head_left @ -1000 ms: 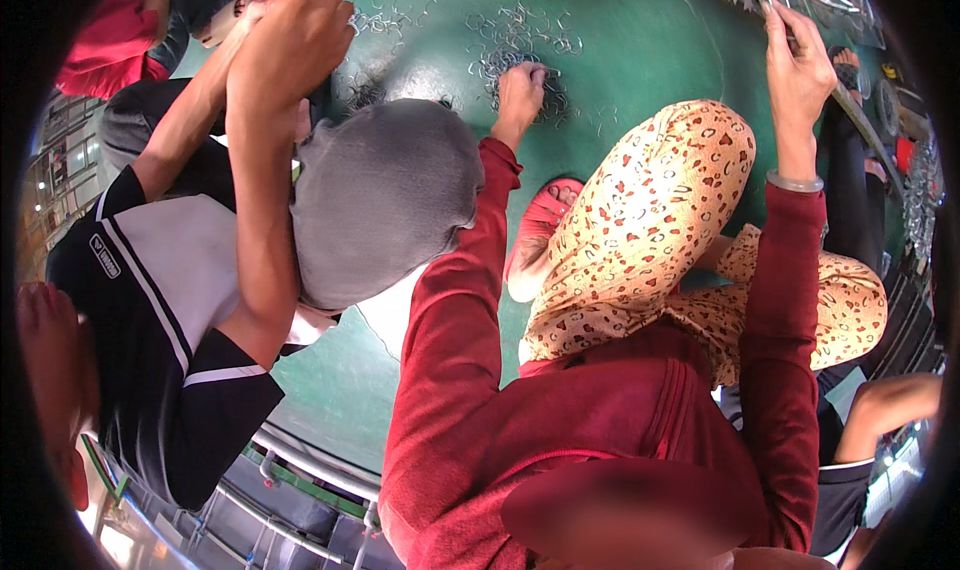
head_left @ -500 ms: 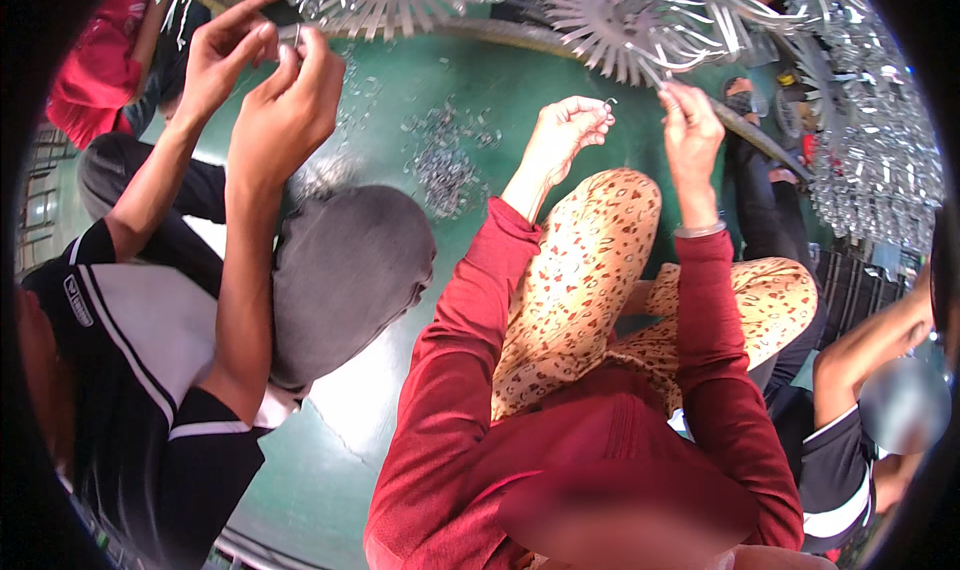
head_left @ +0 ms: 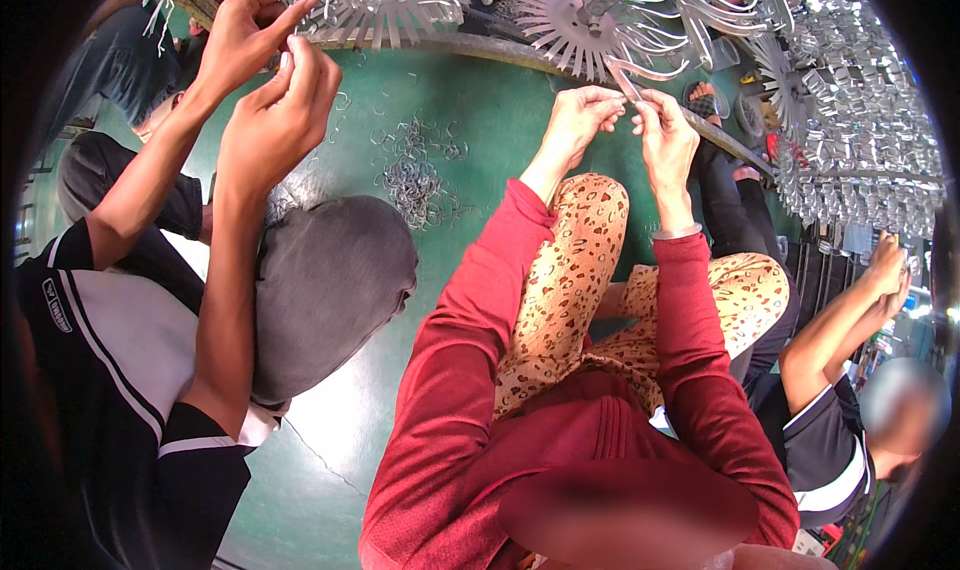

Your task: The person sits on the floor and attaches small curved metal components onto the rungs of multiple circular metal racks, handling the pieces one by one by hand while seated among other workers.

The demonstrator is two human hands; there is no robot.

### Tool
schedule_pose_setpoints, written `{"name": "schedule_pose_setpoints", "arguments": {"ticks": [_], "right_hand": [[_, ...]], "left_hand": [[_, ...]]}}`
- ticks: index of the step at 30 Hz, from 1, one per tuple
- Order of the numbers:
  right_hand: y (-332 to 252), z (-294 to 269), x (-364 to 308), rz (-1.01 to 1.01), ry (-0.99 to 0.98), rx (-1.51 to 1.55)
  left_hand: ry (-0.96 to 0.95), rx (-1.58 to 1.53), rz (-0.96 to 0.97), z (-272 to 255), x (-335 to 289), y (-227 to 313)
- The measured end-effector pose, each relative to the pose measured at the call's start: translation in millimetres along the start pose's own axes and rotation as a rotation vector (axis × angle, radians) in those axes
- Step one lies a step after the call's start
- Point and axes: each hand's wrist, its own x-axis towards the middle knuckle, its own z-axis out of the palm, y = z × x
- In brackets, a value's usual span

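Observation:
My left hand (head_left: 583,120) and my right hand (head_left: 666,138) are raised close together over my bent knees, both with fingers pinched. Between their fingertips comes down the end of a shiny curved metal strip (head_left: 626,82), which fans out from a round slotted metal disc (head_left: 570,30). The right fingertips press at the strip's lower end. In the left pinch a thin metal hook showed just before; the fingers now cover it. Both of my sleeves are maroon.
Small bent metal pieces (head_left: 415,178) lie heaped on the green floor (head_left: 340,400). A long bar (head_left: 480,46) crosses ahead, below hanging metal parts. At left, a co-worker's hands (head_left: 270,100) work under it; another person's arms (head_left: 850,315) reach up at right. Dense metal clips (head_left: 860,140) hang there.
My left hand has moved right and my right hand left and down, so their fingertips now nearly meet. The hook in the left hand has gone from sight. The view has shifted slightly.

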Motion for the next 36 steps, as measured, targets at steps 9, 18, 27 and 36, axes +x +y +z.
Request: {"name": "schedule_pose_setpoints", "arguments": {"ticks": [9,18,27,36], "right_hand": [[-9,-13,-2,-0.088,-0.155,-0.142],[-36,-16,18,0.069,-0.375,-0.529],[-37,-13,33,0.178,-0.439,-0.361],[-8,7,59,0.211,-0.389,-0.193]], "left_hand": [[-0.245,0.099,-0.140,-16,5,7],[-0.326,0.178,-0.138,-13,-1,-3],[-0.020,0.156,-0.303,-54,-4,4],[0.019,-0.092,-0.222,-66,46,14]]}}
